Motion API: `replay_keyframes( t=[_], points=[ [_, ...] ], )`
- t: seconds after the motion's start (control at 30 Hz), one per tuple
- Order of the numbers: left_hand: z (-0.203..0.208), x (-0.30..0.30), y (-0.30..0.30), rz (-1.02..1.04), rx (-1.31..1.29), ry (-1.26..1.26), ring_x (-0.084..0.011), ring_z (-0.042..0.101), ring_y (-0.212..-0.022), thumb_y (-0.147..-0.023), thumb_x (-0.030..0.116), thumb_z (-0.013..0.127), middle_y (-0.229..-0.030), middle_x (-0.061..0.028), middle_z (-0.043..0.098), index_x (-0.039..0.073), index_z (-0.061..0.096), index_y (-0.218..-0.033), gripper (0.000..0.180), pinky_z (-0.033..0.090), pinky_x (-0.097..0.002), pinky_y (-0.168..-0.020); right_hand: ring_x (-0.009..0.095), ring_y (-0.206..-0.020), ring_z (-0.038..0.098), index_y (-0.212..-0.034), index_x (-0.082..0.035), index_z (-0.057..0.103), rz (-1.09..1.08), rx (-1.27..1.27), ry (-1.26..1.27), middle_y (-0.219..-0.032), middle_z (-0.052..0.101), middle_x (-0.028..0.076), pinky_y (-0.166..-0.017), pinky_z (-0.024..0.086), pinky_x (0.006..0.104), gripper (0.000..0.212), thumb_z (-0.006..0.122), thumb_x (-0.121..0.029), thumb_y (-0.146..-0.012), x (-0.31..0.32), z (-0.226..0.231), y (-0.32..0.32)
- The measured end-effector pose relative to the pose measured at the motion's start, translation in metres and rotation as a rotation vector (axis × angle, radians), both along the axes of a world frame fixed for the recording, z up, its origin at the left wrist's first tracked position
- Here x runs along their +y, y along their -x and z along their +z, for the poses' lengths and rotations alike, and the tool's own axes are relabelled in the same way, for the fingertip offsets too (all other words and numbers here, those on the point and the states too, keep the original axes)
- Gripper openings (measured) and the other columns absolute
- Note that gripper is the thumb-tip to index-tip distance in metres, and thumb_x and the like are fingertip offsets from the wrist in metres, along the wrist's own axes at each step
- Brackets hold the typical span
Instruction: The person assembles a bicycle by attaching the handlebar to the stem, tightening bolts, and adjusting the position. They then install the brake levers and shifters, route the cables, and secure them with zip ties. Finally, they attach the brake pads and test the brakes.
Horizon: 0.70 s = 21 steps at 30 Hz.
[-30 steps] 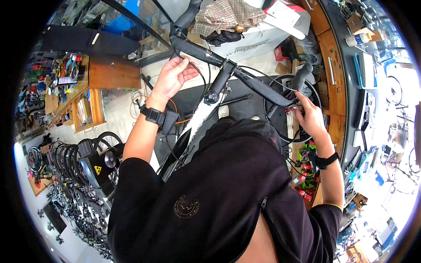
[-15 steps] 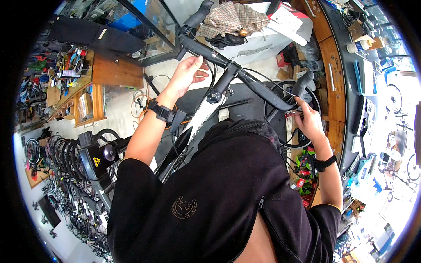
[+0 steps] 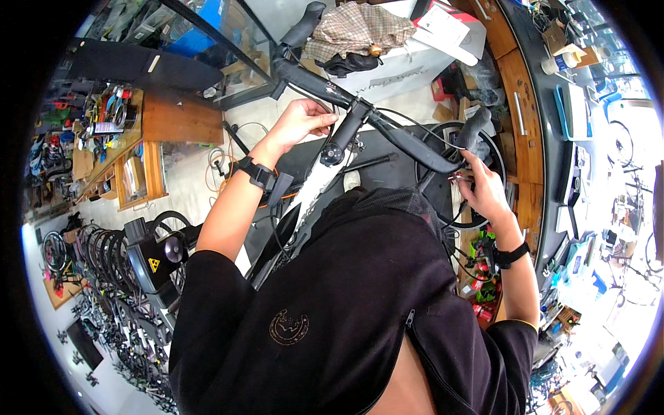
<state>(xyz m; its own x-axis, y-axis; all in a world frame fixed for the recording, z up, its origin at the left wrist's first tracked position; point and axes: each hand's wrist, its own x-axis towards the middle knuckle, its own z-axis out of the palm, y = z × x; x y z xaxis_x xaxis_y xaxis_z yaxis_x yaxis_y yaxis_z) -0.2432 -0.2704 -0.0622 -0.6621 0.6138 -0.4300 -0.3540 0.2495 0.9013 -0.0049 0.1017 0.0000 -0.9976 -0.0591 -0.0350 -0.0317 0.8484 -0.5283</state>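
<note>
A white and black bicycle frame (image 3: 309,181) stands before me with a black drop handlebar (image 3: 408,140) clamped in its stem (image 3: 351,131). My left hand (image 3: 299,124) is left of the stem, thumb and fingertips pinched on a thin black cable (image 3: 330,135) that loops down from the bar. At the bar's right end my right hand (image 3: 485,188) is curled, its index fingertip by the bend of the bar. A small red and silver tool (image 3: 456,178) shows at its fingers; its kind is partly hidden. The ribbed right brake hood (image 3: 475,127) sits just beyond.
A white box (image 3: 398,76) with a checked cloth (image 3: 360,31) on it stands beyond the bar. Wooden drawers (image 3: 520,104) line the right, below a dark counter (image 3: 557,159). A wooden workbench (image 3: 173,119) and a black repair stand (image 3: 153,259) are on the left.
My left hand has moved right toward the stem, and its spread fingers have closed on the cable. My right hand stays at the bar's right end.
</note>
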Motion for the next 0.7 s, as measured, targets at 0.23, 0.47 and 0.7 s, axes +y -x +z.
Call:
replay_keyframes(
  t=[0.23, 0.47, 0.7],
  points=[
    [-0.006, 0.013, 0.001, -0.007, 0.039, -0.073, -0.0115, 0.067, -0.078, -0.092, 0.017, 0.073, -0.089, -0.0052, 0.071, 0.003, 0.07, -0.102, 0.018, 0.055, -0.0248, -0.07, 0.036, -0.078, 0.068, -0.133, -0.003, 0.049, -0.018, -0.014, -0.016, -0.112, 0.065, 0.02, -0.071, 0.055, 0.0409, 0.054, 0.069, -0.008, -0.082, -0.002, 0.004, 0.008],
    [0.003, 0.0, 0.012, 0.011, -0.308, -0.475, -0.0103, 0.06, -0.094, -0.094, 0.007, 0.064, -0.111, -0.0023, 0.067, 0.007, 0.057, -0.13, 0.037, 0.048, -0.0267, -0.081, 0.033, -0.075, 0.069, -0.133, -0.005, 0.049, -0.003, 0.011, -0.024, -0.112, 0.065, 0.018, -0.068, 0.055, 0.0401, 0.054, 0.069, -0.008, -0.084, 0.0, 0.004, 0.012],
    [-0.005, -0.007, 0.026, 0.175, -0.337, -0.65, -0.008, 0.054, -0.079, -0.093, 0.007, 0.065, -0.111, -0.003, 0.066, 0.009, 0.051, -0.135, 0.044, 0.044, -0.0255, -0.07, 0.032, -0.075, 0.069, -0.133, -0.006, 0.05, -0.001, -0.011, -0.028, -0.113, 0.065, 0.017, -0.068, 0.056, 0.0394, 0.053, 0.067, -0.007, -0.084, 0.001, 0.008, 0.013]
  ],
)
